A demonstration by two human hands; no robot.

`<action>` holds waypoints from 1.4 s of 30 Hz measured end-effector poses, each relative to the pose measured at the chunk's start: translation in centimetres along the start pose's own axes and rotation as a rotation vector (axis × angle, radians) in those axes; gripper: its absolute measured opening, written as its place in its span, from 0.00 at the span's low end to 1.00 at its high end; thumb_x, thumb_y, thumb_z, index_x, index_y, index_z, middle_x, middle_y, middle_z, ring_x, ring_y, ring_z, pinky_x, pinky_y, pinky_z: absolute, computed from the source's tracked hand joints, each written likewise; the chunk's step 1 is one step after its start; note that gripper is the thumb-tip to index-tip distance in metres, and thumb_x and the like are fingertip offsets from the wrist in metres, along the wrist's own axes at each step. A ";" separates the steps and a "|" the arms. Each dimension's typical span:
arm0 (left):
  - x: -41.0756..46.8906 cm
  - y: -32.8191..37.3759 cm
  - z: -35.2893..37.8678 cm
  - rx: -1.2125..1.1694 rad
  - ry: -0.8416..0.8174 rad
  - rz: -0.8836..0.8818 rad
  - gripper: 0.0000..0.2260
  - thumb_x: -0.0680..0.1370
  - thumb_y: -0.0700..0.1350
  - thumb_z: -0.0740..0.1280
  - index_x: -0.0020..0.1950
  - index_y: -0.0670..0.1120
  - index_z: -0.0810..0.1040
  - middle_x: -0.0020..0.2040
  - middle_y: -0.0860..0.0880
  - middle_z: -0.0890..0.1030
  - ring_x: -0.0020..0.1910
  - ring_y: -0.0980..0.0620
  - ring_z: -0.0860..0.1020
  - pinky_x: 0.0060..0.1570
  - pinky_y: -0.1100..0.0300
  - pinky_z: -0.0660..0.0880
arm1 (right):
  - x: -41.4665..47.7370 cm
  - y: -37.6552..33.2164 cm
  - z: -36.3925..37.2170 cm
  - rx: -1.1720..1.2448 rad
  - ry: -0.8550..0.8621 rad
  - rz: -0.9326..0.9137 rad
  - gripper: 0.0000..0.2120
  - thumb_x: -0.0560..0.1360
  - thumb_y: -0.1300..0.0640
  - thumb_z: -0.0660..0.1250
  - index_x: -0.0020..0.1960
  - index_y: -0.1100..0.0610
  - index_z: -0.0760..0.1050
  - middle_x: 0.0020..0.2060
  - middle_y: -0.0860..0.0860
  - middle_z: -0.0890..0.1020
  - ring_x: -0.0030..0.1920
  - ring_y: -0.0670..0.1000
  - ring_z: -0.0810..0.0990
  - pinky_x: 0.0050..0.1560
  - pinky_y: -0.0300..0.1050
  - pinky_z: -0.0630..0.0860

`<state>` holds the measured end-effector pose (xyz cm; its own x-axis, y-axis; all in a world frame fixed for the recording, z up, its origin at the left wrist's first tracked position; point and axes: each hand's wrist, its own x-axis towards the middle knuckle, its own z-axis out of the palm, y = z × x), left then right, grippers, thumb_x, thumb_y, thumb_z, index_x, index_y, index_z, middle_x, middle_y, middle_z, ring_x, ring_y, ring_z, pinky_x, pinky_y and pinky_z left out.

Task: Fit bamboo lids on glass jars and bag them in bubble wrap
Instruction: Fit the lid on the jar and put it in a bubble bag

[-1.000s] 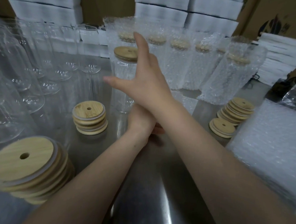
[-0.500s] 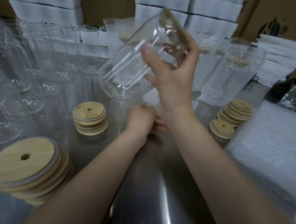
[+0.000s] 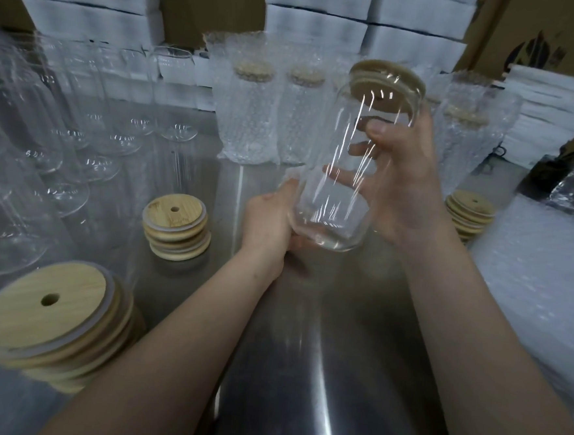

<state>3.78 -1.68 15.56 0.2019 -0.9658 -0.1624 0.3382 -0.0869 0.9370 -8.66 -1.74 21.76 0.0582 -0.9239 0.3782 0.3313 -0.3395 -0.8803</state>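
Observation:
My right hand [image 3: 406, 191] grips a clear glass jar [image 3: 343, 173] around its side, held in the air and tilted, with its base toward me. A bamboo lid [image 3: 386, 85] sits on the jar's mouth at the far end. My left hand [image 3: 268, 226] is at the jar's base, fingers curled under it. It pinches what looks like the edge of a bubble wrap bag [image 3: 290, 178], mostly hidden behind the hand and jar.
Stacks of bamboo lids stand at near left [image 3: 47, 316], centre left [image 3: 174, 230] and right [image 3: 471, 213]. Several bare glasses [image 3: 65, 117] crowd the left. Bagged jars [image 3: 248, 112] line the back. A pile of bubble wrap [image 3: 540, 269] lies right on the steel table [image 3: 320, 355].
My right hand took the lidded jar from the table, lifted it and tipped it base-first toward me. My left hand rose from the table to meet the jar's base.

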 end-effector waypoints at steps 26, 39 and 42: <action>-0.6 0.0 0.3 0.206 0.111 0.113 0.27 0.70 0.68 0.69 0.39 0.42 0.80 0.29 0.44 0.83 0.25 0.46 0.82 0.26 0.49 0.81 | -0.1 -0.6 -0.5 -0.295 0.078 -0.191 0.40 0.65 0.50 0.74 0.74 0.47 0.62 0.60 0.50 0.73 0.52 0.46 0.80 0.49 0.58 0.83; -0.6 -0.8 0.5 0.293 0.081 0.270 0.15 0.72 0.45 0.75 0.58 0.49 0.80 0.38 0.52 0.79 0.21 0.54 0.77 0.22 0.58 0.77 | 0.3 -0.5 -0.7 -0.122 0.361 -0.123 0.30 0.66 0.52 0.74 0.65 0.43 0.67 0.55 0.49 0.74 0.44 0.41 0.80 0.45 0.56 0.84; -0.5 -1.2 0.8 0.393 0.069 0.361 0.12 0.71 0.39 0.73 0.43 0.57 0.79 0.26 0.59 0.77 0.24 0.53 0.77 0.33 0.50 0.81 | 0.1 -0.5 -0.5 -0.169 0.369 -0.132 0.33 0.66 0.52 0.75 0.67 0.44 0.66 0.60 0.54 0.74 0.52 0.46 0.78 0.48 0.59 0.83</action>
<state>2.57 -1.31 14.75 0.3058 -0.9341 0.1844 -0.1312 0.1505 0.9799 -9.26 -1.78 22.11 -0.3258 -0.8612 0.3901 0.1528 -0.4552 -0.8772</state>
